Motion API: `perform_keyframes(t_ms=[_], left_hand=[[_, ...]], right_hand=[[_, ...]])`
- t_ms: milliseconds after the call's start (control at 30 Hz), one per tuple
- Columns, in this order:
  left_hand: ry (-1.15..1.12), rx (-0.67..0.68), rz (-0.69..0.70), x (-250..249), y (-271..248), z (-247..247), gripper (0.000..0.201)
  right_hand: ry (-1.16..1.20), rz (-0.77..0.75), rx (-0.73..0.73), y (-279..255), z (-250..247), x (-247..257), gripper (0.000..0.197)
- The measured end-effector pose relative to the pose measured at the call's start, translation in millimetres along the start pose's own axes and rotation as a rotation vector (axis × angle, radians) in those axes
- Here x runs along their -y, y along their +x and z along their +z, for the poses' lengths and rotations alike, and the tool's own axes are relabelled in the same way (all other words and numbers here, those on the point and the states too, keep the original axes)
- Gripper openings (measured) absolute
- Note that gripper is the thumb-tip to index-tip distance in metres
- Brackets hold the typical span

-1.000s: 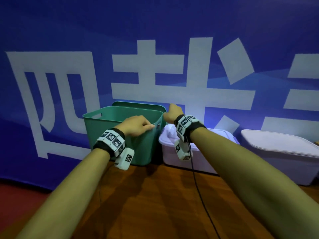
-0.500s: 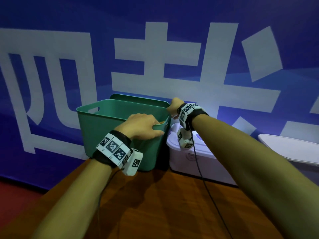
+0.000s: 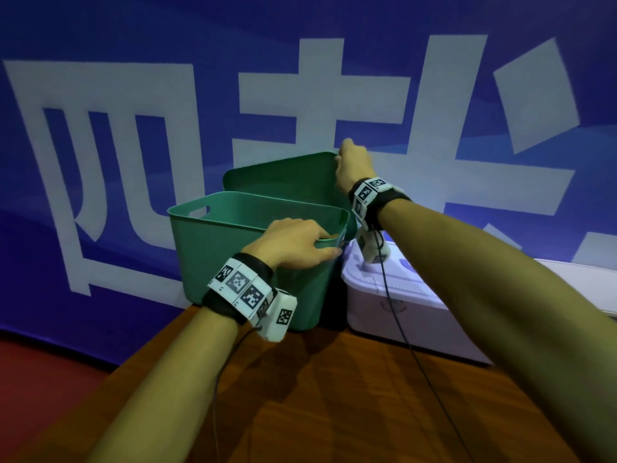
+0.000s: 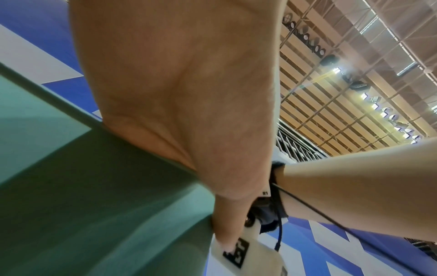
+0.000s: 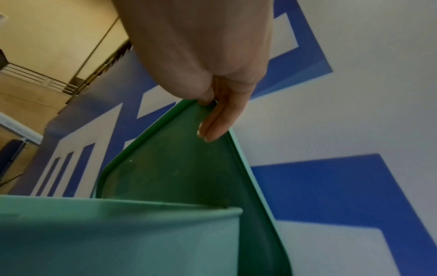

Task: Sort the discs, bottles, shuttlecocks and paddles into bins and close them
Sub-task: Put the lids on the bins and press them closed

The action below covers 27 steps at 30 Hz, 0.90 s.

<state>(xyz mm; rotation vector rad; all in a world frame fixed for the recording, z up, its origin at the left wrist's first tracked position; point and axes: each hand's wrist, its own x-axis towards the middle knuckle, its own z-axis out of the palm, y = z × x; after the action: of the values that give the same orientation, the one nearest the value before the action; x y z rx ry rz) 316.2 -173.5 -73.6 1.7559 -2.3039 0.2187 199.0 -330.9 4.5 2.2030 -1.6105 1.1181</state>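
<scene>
Head view showed the green bin [image 3: 247,262] upright on the tabletop [image 3: 334,396], mouth up, contents unclear. Left hand [image 3: 293,243] curled its grip over the bin's near rim. Right hand [image 3: 352,162] pinched the green lid's [image 3: 283,182] top corner; the lid stood on edge behind the bin.

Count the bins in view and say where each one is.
3. Green bin on the left, open, lid behind it; white bin beside it, lidded; another white bin at the right edge, mostly cut off.
</scene>
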Motion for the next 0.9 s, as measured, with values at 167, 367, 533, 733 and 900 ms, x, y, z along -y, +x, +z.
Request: perform_keyframes(t_ms=[167,367,533,733,900], left_hand=[[0.016,-0.028,0.008,-1.1,1.9,2.5,0.053],[-0.046,-0.055,0.0,3.2,4.1,4.5,0.061],[-0.831,-0.265,-0.177,14.8,14.0,-8.2,0.07],[-1.847,-0.754,-0.447,67.1,-9.7,-35.3,0.078],[-1.594,-0.721,-0.682,115.9,-21.9,-35.0,0.033]], right_hand=[[-0.001,0.014,-0.114,13.8,-24.6,18.5,0.016],[0.116,-0.038,-0.26,18.0,-62.3,45.1,0.014],[0.207,-0.218,-0.269,-40.4,-51.7,51.4,0.008],[0.49,-0.274,-0.275,-110.0,-42.3,14.7,0.011],[0.525,-0.208,-0.065,-135.5,-48.8,-6.8,0.034]])
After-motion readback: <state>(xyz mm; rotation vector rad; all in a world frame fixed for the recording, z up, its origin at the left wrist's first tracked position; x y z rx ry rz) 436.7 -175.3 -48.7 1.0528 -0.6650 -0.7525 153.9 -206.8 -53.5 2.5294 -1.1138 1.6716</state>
